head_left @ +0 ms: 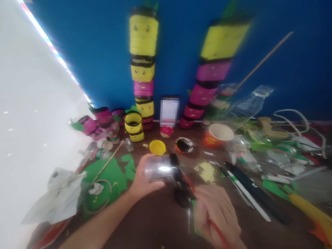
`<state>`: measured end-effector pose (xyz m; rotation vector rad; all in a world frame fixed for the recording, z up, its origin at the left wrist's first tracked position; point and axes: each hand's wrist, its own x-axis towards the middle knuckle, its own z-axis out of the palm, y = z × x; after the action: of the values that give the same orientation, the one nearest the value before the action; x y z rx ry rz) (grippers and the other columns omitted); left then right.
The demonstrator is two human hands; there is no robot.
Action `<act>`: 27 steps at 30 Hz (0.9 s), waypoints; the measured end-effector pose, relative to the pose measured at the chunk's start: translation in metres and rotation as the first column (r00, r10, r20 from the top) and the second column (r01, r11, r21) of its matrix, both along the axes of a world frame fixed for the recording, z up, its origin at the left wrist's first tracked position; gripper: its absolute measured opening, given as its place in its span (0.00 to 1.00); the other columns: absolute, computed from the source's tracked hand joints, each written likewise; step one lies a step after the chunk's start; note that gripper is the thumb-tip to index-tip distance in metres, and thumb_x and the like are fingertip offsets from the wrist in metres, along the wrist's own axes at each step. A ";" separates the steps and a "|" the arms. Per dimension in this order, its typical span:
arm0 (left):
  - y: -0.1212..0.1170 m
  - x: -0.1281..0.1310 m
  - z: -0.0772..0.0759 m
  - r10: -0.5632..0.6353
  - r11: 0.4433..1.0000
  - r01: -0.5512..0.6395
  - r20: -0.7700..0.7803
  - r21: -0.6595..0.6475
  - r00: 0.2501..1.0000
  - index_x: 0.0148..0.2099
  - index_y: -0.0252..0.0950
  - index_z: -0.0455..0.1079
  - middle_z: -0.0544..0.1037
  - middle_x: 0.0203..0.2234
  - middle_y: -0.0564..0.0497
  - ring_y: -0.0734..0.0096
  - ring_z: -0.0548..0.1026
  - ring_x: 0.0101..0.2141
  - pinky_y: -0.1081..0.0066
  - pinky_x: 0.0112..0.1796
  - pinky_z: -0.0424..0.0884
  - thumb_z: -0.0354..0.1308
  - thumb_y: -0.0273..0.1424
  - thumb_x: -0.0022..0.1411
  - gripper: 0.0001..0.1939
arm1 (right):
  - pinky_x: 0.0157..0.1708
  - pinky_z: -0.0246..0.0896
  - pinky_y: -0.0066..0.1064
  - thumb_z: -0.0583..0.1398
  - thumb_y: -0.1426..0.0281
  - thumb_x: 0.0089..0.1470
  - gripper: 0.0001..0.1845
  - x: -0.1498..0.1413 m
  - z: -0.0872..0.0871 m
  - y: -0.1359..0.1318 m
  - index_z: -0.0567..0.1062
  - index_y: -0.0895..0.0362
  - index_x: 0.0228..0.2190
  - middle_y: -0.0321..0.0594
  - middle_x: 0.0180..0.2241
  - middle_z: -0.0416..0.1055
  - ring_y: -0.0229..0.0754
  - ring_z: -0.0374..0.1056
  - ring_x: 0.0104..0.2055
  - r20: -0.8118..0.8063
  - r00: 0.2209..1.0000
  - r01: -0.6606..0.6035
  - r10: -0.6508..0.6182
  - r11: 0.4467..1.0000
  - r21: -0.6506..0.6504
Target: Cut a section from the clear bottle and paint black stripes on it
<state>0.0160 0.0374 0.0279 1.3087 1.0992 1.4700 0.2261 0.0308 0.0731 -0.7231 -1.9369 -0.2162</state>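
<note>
In the middle of the head view my left hand [142,183] grips a clear plastic bottle piece [157,169], lying on its side with a black band at its right end. My right hand [216,209] is closed round a red-handled paintbrush [220,233]. The brush's tip meets or nearly meets the black end; blur hides the exact contact. Just beyond the bottle piece are a yellow cap-like dish [157,148] and a small container of black paint [183,144].
Stacked yellow and magenta painted cups [143,36] lean on the blue wall [179,48]. An orange-and-white paper cup [218,135], clear bottles [250,102] and markers [247,194] crowd the right. Green sheets [110,173] and a crumpled white cloth [57,197] lie left.
</note>
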 end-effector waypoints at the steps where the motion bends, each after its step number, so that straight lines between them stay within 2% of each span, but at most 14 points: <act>1: 0.000 0.000 0.000 -0.002 1.000 0.002 0.003 0.000 1.000 0.55 0.43 0.54 0.70 0.48 0.45 0.55 0.73 0.46 0.59 0.44 0.71 0.70 0.44 0.42 0.41 | 0.38 0.68 0.40 0.56 0.83 0.47 0.09 0.000 0.000 0.000 0.71 0.61 0.31 0.44 0.29 0.73 0.42 0.71 0.35 0.000 1.000 0.005 -0.005 1.000 0.003; 6: 0.000 0.000 0.000 0.001 1.000 -0.001 -0.005 0.001 1.000 0.54 0.43 0.55 0.70 0.47 0.45 0.54 0.73 0.46 0.57 0.44 0.71 0.69 0.46 0.42 0.41 | 0.38 0.68 0.39 0.56 0.85 0.46 0.10 -0.002 0.005 0.000 0.71 0.62 0.31 0.46 0.29 0.73 0.42 0.70 0.35 0.001 1.000 0.001 -0.001 1.000 0.014; 10: 0.001 -0.001 -0.002 0.015 1.000 -0.015 -0.038 0.005 0.999 0.55 0.43 0.55 0.69 0.49 0.45 0.53 0.71 0.48 0.56 0.47 0.69 0.70 0.44 0.41 0.41 | 0.38 0.68 0.40 0.56 0.84 0.46 0.08 -0.002 0.007 -0.002 0.71 0.62 0.29 0.44 0.27 0.72 0.42 0.70 0.33 -0.027 1.000 -0.003 0.003 1.000 0.003; 16: 0.000 -0.002 -0.003 0.014 1.000 -0.013 -0.040 0.015 0.999 0.55 0.43 0.55 0.68 0.49 0.46 0.54 0.70 0.48 0.57 0.47 0.68 0.70 0.42 0.42 0.40 | 0.38 0.69 0.41 0.56 0.84 0.46 0.10 0.003 0.003 -0.004 0.71 0.61 0.31 0.43 0.29 0.72 0.43 0.71 0.34 -0.032 0.999 -0.018 0.017 0.999 -0.033; 18: -0.001 -0.002 -0.003 0.022 1.000 -0.022 -0.057 0.005 0.998 0.55 0.43 0.55 0.67 0.49 0.46 0.53 0.69 0.49 0.56 0.49 0.67 0.70 0.42 0.42 0.40 | 0.38 0.69 0.42 0.56 0.83 0.47 0.10 0.007 0.001 -0.004 0.72 0.60 0.31 0.42 0.30 0.71 0.44 0.70 0.35 -0.075 0.996 -0.050 0.046 0.997 -0.052; 20: 0.000 -0.002 -0.002 0.015 1.000 -0.016 -0.046 -0.005 0.999 0.55 0.43 0.55 0.67 0.49 0.46 0.54 0.69 0.49 0.57 0.49 0.67 0.69 0.42 0.42 0.40 | 0.37 0.68 0.42 0.55 0.82 0.48 0.11 0.010 0.001 -0.001 0.72 0.59 0.33 0.42 0.31 0.71 0.44 0.70 0.35 -0.184 0.982 -0.061 0.048 0.996 -0.066; 23: 0.002 -0.001 -0.002 0.006 1.000 -0.006 0.002 0.009 1.000 0.54 0.43 0.56 0.67 0.47 0.47 0.57 0.70 0.47 0.58 0.48 0.67 0.68 0.43 0.45 0.37 | 0.34 0.67 0.36 0.54 0.79 0.52 0.11 0.012 0.006 0.009 0.72 0.57 0.37 0.42 0.32 0.72 0.42 0.70 0.33 -0.257 0.962 0.037 -0.093 0.976 -0.213; 25: 0.002 -0.001 -0.002 0.013 1.000 -0.014 0.021 0.018 1.000 0.53 0.42 0.57 0.68 0.46 0.47 0.58 0.70 0.47 0.59 0.48 0.66 0.67 0.44 0.46 0.35 | 0.33 0.67 0.34 0.54 0.76 0.55 0.09 0.012 0.010 0.021 0.72 0.57 0.38 0.42 0.32 0.74 0.41 0.70 0.33 -0.175 0.962 0.139 -0.208 0.930 -0.340; 27: 0.002 0.000 0.000 0.033 0.999 -0.033 0.003 0.013 0.999 0.52 0.41 0.57 0.69 0.45 0.47 0.58 0.70 0.46 0.59 0.47 0.67 0.66 0.44 0.46 0.33 | 0.35 0.67 0.34 0.54 0.73 0.57 0.08 0.011 0.012 0.035 0.72 0.57 0.37 0.42 0.32 0.75 0.42 0.71 0.34 -0.087 0.965 0.198 -0.247 0.904 -0.378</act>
<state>0.0159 0.0391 0.0275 1.3027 1.1162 1.5050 0.2369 0.0662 0.0851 -1.1808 -1.7820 0.0593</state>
